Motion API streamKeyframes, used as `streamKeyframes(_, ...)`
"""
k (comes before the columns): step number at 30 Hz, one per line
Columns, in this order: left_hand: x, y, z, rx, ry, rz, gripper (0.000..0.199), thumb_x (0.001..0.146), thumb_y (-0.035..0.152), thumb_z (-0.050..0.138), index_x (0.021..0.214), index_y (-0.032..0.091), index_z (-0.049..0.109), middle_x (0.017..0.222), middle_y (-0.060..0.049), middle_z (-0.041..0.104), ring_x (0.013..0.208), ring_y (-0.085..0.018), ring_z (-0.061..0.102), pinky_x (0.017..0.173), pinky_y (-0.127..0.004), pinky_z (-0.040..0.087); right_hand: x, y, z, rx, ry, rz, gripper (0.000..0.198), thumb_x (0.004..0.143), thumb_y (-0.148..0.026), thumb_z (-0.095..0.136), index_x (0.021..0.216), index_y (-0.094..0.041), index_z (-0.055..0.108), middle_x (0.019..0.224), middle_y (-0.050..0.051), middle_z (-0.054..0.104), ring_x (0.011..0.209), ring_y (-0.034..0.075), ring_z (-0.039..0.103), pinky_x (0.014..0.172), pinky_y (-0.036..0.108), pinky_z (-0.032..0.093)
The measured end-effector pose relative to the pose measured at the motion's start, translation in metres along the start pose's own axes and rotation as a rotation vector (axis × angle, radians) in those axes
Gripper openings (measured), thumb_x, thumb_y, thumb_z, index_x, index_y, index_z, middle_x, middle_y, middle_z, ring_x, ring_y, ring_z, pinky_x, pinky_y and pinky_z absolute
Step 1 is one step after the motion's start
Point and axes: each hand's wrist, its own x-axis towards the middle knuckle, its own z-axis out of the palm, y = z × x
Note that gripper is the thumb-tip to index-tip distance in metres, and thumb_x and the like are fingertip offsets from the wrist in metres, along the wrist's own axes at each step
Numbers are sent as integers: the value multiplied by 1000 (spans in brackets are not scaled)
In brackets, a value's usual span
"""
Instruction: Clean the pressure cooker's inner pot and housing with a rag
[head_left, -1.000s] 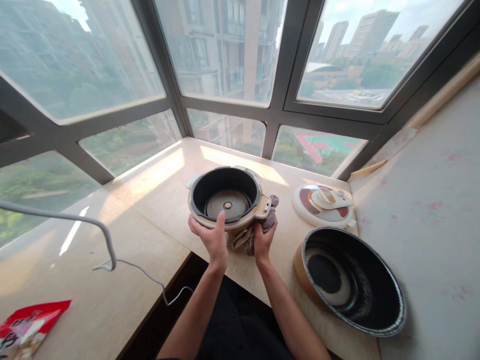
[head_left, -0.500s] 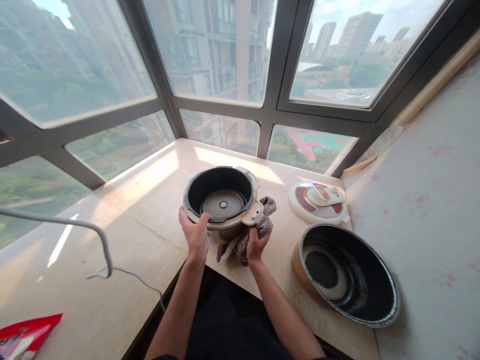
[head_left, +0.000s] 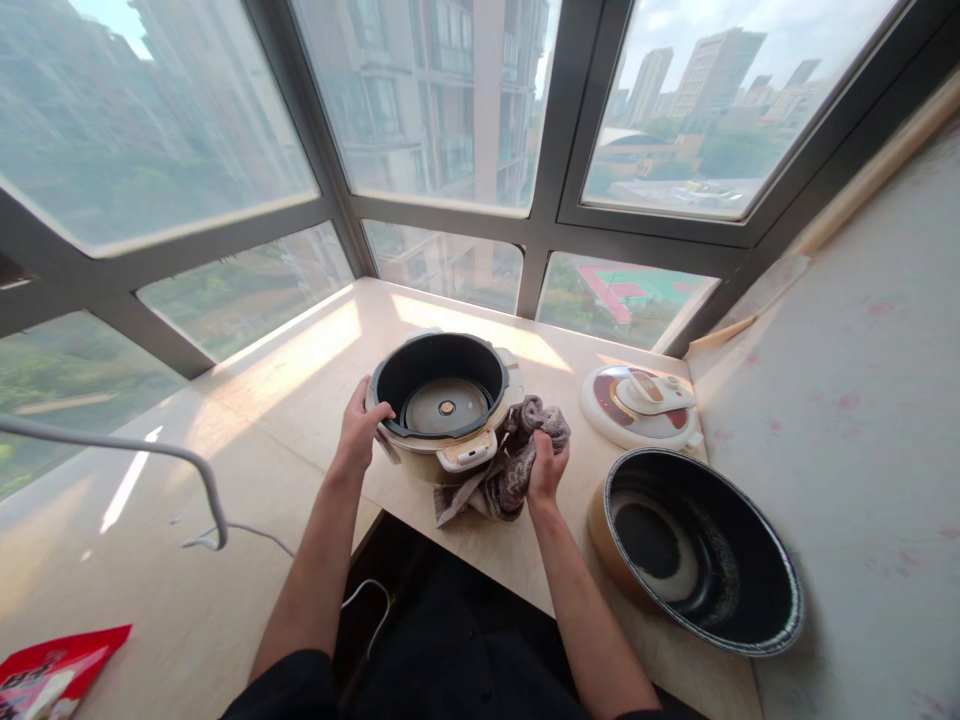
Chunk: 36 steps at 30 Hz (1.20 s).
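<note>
A pressure cooker body (head_left: 427, 462) without its lid stands on the counter in front of me, its dark inside and round heating plate showing. My left hand (head_left: 361, 425) grips its left rim, thumb over the edge. My right hand (head_left: 547, 468) is closed on a brown patterned cloth (head_left: 510, 475), bunched against the cooker's right side; part of the cloth hangs onto the counter. The cooker's white side handle (head_left: 469, 455) faces toward me.
To the right lie the white and brown cooker lid (head_left: 637, 405) and a black inner pot (head_left: 697, 550), close to the wall. A grey cable (head_left: 202, 470) arches at the left. A red packet (head_left: 64, 670) lies at the lower left. Windows border the counter (head_left: 285, 420).
The cooker has turned, its white handle swinging from the right toward me. My left hand has shifted left along the rim, and my right hand has moved right and slightly up with the cloth.
</note>
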Motion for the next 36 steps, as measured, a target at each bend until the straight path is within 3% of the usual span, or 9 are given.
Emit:
streamKeyframes(5,14,5,-9,-37,-82,-53,67,52,18,65,119,20,63,81,3,60,69,-14,50,53,-21,38,-13,-1,-15,17,-67,72,38,73,-40,67,101,-14,68,96,6,72,91,24,67,89,41,54)
streamKeyframes(9,21,12,-15,-47,-197,-28,60,52,15,64,112,20,65,75,4,55,71,-14,50,54,-20,37,-30,-12,-30,-132,-105,-10,38,73,-41,67,100,-14,69,94,7,73,87,23,67,85,38,53)
streamKeyframes(14,29,17,-21,-68,-273,-27,62,51,14,63,112,19,67,80,4,59,75,-14,51,60,-20,40,-35,-25,-55,-582,-377,-135,38,76,-36,67,109,-18,70,92,4,73,84,23,65,85,38,52)
streamKeyframes(20,36,14,-24,-67,-295,-28,63,50,15,63,113,19,68,82,2,61,72,-14,52,56,-20,40,-35,-4,-64,-1239,-634,-333,50,74,-37,74,122,-21,69,133,17,61,127,36,53,105,53,40)
streamKeyframes(24,36,11,-25,-61,-301,32,58,52,15,62,109,19,69,82,2,61,74,-16,52,58,-22,40,-49,17,-53,-1494,-817,-291,94,61,-54,86,142,-19,53,165,24,25,152,46,20,114,65,24)
streamKeyframes(27,37,7,-25,-45,-288,63,57,52,15,61,109,18,70,86,1,62,79,-17,54,62,-24,43,-56,23,-44,-1599,-882,-295,121,54,-52,90,156,-17,34,165,27,25,152,50,17,113,68,21)
streamKeyframes(29,39,4,-26,-41,-264,63,60,52,15,62,111,18,70,87,0,63,82,-18,56,65,-25,44,-56,22,-42,-1601,-883,-353,107,62,-43,86,154,-16,37,157,26,39,146,47,32,111,62,30)
streamKeyframes(33,42,-1,-26,-52,-223,29,63,51,16,63,114,18,67,86,0,63,81,-19,56,63,-26,43,-50,17,-48,-1430,-771,-416,51,79,-19,62,129,-15,59,121,16,68,114,30,63,95,41,47)
streamKeyframes(36,43,-3,-26,-52,-215,25,57,50,16,63,107,19,68,85,0,61,80,-19,55,61,-26,42,-49,14,-61,-1177,-646,-369,46,79,-22,61,125,-20,60,118,10,71,107,27,66,92,38,51)
